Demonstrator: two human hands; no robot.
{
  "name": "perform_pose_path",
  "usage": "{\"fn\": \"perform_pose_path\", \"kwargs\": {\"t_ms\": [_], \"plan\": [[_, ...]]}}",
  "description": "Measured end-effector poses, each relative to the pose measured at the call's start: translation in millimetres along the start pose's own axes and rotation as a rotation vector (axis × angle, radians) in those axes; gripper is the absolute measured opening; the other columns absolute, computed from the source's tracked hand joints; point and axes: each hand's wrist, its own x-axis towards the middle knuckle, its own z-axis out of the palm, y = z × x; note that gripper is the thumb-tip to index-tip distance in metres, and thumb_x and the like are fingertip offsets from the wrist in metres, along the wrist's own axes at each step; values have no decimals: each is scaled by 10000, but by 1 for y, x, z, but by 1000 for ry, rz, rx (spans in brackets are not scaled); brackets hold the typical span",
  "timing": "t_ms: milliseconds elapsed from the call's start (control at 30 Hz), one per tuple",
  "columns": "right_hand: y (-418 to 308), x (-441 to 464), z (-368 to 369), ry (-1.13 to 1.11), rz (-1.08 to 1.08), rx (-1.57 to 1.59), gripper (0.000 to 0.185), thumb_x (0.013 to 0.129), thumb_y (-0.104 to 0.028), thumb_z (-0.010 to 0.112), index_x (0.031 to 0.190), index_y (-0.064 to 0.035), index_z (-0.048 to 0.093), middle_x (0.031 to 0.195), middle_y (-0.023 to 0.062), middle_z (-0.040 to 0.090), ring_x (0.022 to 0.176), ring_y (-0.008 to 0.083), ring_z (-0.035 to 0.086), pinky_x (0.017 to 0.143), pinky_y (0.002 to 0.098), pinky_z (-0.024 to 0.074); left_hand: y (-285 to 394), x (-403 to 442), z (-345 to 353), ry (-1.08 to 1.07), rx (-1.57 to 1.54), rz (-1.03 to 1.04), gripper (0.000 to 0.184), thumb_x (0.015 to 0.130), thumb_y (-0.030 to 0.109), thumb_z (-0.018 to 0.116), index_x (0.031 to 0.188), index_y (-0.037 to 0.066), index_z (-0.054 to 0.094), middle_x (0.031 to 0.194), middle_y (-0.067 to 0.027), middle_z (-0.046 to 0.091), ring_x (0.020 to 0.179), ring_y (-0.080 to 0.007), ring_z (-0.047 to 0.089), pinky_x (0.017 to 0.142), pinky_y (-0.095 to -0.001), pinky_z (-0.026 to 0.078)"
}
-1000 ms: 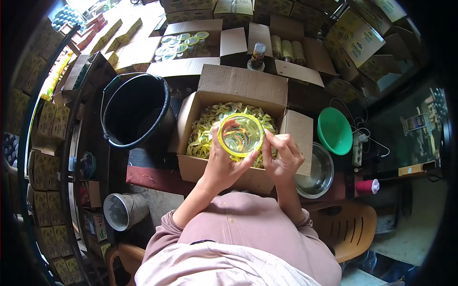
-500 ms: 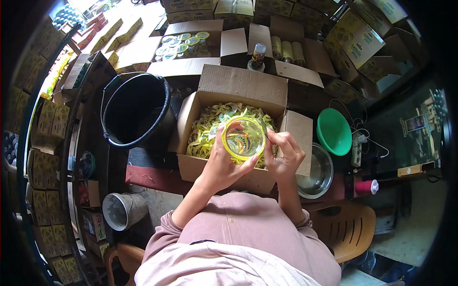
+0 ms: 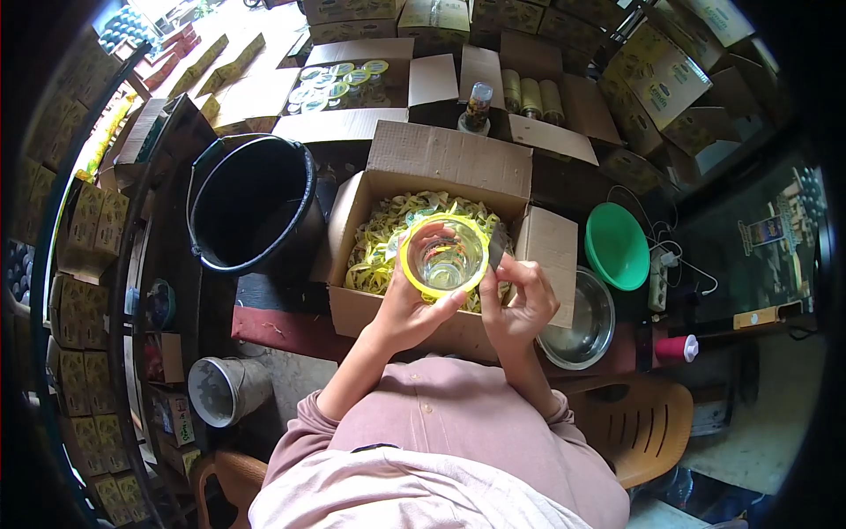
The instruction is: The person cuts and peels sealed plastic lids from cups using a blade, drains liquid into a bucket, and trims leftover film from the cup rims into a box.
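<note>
My left hand [image 3: 407, 310] is wrapped round a clear plastic cup [image 3: 445, 267] with a bright yellow rim. The cup's mouth is tilted up toward me, and coloured print shows through its wall. Just right of the rim, my right hand [image 3: 518, 301] pinches a thin, dark, flat piece [image 3: 497, 245] that looks like a blade; its far end stands beside the cup's edge. Both hands are above an open cardboard box [image 3: 449, 152] full of yellow and whitish strips [image 3: 381, 238].
A black bucket [image 3: 308, 198] stands left of the box. To the right are a green bowl [image 3: 617, 245], a metal bowl [image 3: 592, 331], a power strip [image 3: 657, 280] and a pink thread spool [image 3: 674, 348]. Behind stand a jar [image 3: 478, 108] and a carton of lidded cups [image 3: 410, 88].
The cup has turned in my left hand, its yellow rim now facing me more squarely. My right hand has shifted slightly down and left, and the dark flat piece shows more clearly.
</note>
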Motion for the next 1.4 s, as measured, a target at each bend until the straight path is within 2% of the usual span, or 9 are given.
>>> {"fn": "perform_pose_path", "kwargs": {"t_ms": [167, 367, 467, 667, 767, 1167, 1400], "plan": [[-4, 0, 0, 9, -75, -43, 212, 644, 44, 670, 834, -30, 616, 655, 65, 588, 571, 149, 592, 537, 257, 479, -1, 0, 2, 11, -16, 34, 696, 706, 121, 661, 1264, 11, 260, 1188, -135, 355, 1140, -237, 377, 971, -350, 311], [-2, 7, -2, 15, -141, -121, 211, 650, 57, 663, 839, -30, 623, 658, 73, 588, 571, 157, 589, 538, 248, 475, 6, -1, -1, -71, 132, 9, 696, 689, 157, 686, 1238, -14, 294, 1170, -146, 381, 1119, -246, 409, 966, -345, 314], [1, 10, -5, -33, -108, -48, 202, 656, 56, 665, 833, -32, 624, 656, 73, 585, 571, 158, 584, 536, 250, 470, 3, 0, -3, -53, 60, 7, 702, 680, 168, 695, 1229, -21, 302, 1164, -149, 393, 1106, -252, 422, 963, -350, 316], [2, 7, -7, -35, -116, -71, 198, 655, 57, 668, 826, -32, 623, 662, 73, 585, 572, 161, 579, 533, 251, 466, 4, 2, -4, -53, 109, 9, 694, 681, 196, 693, 1223, -18, 316, 1166, -154, 393, 1104, -259, 424, 962, -359, 314], [4, 11, -9, -29, -122, -79, 200, 651, 56, 671, 826, -29, 622, 668, 75, 587, 573, 164, 580, 534, 248, 465, 7, -1, -3, -150, 200, -18, 708, 675, 235, 697, 1223, -15, 325, 1169, -155, 395, 1102, -262, 427, 962, -364, 315], [4, 9, -16, -95, -57, 3, 221, 643, 66, 664, 838, -31, 623, 671, 73, 590, 586, 157, 587, 539, 246, 468, 3, 2, -6, -120, 41, -39, 704, 660, 244, 691, 1217, -11, 342, 1160, -152, 409, 1093, -262, 432, 974, -365, 295], [12, 14, -13, -89, -52, 45, 238, 628, 78, 649, 838, -29, 621, 664, 74, 587, 582, 156, 585, 535, 246, 461, 8, 3, -7, -282, 158, -37, 691, 666, 314, 665, 1203, -11, 377, 1141, -149, 445, 1125, -292, 399, 1015, -403, 228]]}}
